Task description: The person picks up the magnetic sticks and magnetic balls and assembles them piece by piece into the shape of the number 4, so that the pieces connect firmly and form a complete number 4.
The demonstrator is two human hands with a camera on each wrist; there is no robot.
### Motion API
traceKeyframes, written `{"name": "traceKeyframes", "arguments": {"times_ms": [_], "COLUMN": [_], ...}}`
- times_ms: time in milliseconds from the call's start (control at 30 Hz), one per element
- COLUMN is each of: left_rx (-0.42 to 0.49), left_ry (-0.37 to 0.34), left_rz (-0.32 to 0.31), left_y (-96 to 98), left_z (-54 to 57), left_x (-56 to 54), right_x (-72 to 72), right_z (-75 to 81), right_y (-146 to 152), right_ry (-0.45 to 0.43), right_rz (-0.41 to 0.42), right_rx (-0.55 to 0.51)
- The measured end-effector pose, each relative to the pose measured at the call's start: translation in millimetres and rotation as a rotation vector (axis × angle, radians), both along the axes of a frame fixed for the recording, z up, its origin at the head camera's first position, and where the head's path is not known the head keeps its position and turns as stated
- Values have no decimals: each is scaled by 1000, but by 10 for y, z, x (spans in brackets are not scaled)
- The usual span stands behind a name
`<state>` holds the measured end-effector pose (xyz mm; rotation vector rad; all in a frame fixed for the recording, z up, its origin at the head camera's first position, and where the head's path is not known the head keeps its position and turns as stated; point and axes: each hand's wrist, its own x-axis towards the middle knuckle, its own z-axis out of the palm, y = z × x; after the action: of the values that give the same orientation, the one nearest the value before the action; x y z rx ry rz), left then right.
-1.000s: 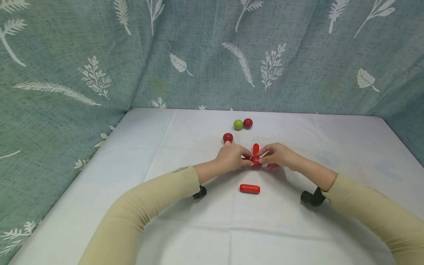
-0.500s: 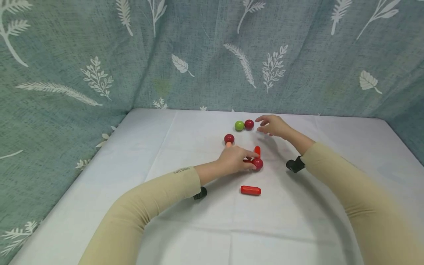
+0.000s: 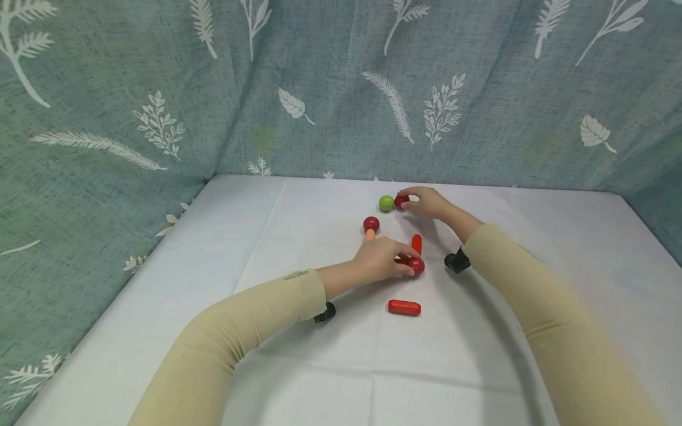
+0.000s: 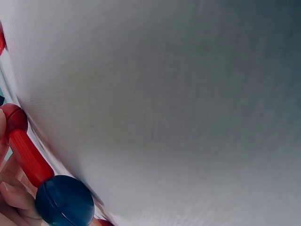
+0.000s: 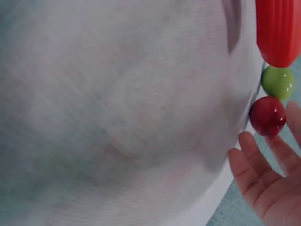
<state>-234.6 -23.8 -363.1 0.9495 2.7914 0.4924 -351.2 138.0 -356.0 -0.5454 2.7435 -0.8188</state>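
Observation:
My left hand (image 3: pixel 375 260) pinches a red ball (image 3: pixel 417 267) between thumb and fingers, low over the table. A red stick (image 3: pixel 417 244) points away from that ball. In the left wrist view another red stick (image 4: pixel 30 157) links the held red ball (image 4: pixel 16 117) to a blue ball (image 4: pixel 66 202), which the hand hides in the head view. At the back, my right hand (image 3: pixel 428 203) has its fingers about a second red ball (image 3: pixel 401 202). The right wrist view shows these fingers spread beside that ball (image 5: pixel 268 116), not curled round it.
A green ball (image 3: pixel 386 203) lies against the left side of the back red ball. Another red ball (image 3: pixel 371 224) with an orange stick (image 3: pixel 370 235) sits just beyond my left hand. A loose red stick (image 3: pixel 404 307) lies nearer on the white tablecloth (image 3: pixel 298 378).
My right hand has left the held red ball and moved back and left to the red ball beside the green one. The left hand stays nearly in place, still holding its ball.

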Motion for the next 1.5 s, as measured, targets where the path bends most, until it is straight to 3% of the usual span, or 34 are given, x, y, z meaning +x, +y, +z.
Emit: {"name": "traceKeyframes", "arguments": {"times_ms": [300, 533, 767, 1167, 1500], "left_rx": [16, 21, 31, 33, 43], "left_ry": [9, -13, -18, -33, -31], "left_rz": [-2, 7, 7, 16, 16], "left_y": [-10, -10, -10, 7, 9], "left_z": [17, 14, 20, 18, 13], "left_x": [10, 3, 9, 3, -3], "right_x": [41, 42, 142, 327, 394], "right_z": [-28, -29, -30, -62, -70], "right_y": [37, 139, 289, 525, 476], "right_ry": [-4, -113, -233, -293, -348], "right_rz": [-45, -32, 12, 71, 57], "right_rx": [-68, -68, -111, -146, -196]}}
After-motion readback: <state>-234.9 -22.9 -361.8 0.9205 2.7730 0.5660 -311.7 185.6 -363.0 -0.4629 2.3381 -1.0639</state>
